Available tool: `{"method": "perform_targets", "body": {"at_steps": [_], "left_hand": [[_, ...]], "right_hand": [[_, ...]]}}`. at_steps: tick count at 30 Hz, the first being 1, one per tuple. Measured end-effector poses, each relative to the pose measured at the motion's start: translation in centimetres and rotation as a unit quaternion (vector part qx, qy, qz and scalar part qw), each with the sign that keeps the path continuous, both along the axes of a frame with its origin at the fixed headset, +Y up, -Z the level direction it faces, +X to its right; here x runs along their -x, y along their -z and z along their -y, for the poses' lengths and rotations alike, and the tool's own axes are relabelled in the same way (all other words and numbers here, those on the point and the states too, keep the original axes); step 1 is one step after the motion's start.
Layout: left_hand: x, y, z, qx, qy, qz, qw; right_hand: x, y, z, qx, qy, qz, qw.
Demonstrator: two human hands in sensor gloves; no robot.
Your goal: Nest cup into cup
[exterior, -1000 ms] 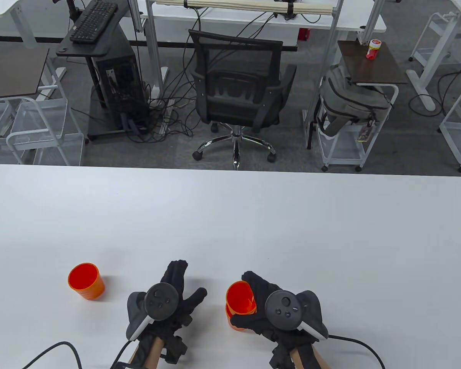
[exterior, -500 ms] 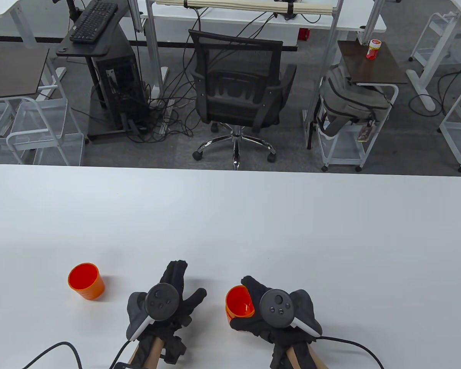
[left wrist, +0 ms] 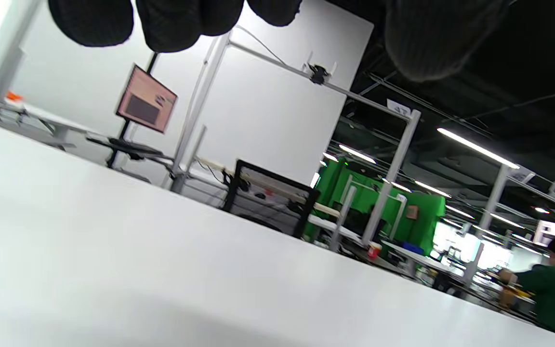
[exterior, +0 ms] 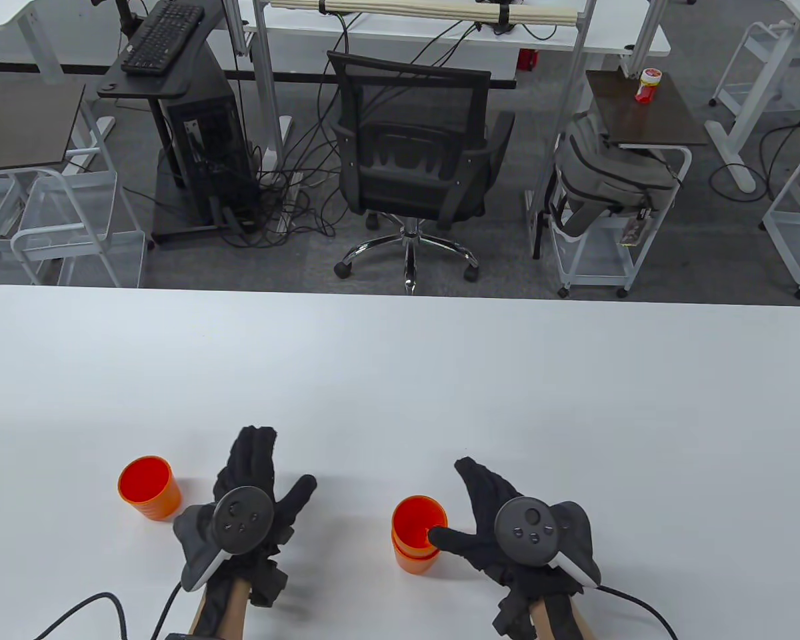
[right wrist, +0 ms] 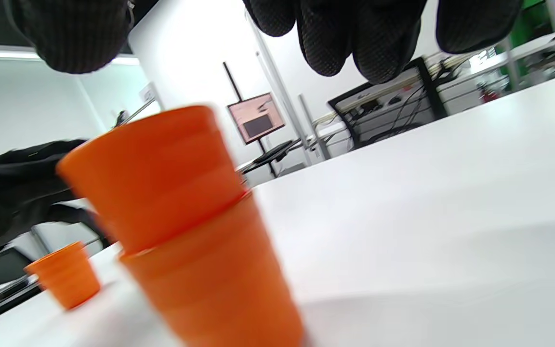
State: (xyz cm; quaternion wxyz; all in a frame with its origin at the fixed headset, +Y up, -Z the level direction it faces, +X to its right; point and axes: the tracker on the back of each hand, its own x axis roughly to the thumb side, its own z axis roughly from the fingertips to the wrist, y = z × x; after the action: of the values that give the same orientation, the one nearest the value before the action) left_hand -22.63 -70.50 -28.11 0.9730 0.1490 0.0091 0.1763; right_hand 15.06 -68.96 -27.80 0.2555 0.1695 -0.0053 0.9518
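Two orange cups are seen stacked near the table's (exterior: 400,373) front edge, the upper cup (exterior: 419,525) seated in the lower cup (exterior: 413,561) with its rim standing proud. Both are plain, tapered and ribbed, upright. A third orange cup (exterior: 149,487) stands alone at nine o'clock from the stack, well apart. The right hand (exterior: 507,527) is spread open at three o'clock of the stack, thumb at the rim, nothing gripped. The left hand (exterior: 247,507) is open, empty, between the cups.
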Motion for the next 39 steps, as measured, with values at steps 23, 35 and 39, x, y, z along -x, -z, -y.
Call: {"method": "perform_targets", "body": {"at_steps": [23,35,39], "left_hand": [[13.7,0.3,5.4,0.090,-0.117,-0.248,0.957],[13.9,0.5,6.8,0.115,-0.134,-0.266,0.948],[13.2,0.7,6.2,0.106,-0.111,-0.256,0.954]], "right_hand": [[-7.0,2.2,3.8,0.034,-0.024,0.139,0.989],[-7.2,2.2,3.7,0.042,-0.023,0.146,0.988],[-7.3,2.2,3.7,0.043,-0.024,0.147,0.988]]}}
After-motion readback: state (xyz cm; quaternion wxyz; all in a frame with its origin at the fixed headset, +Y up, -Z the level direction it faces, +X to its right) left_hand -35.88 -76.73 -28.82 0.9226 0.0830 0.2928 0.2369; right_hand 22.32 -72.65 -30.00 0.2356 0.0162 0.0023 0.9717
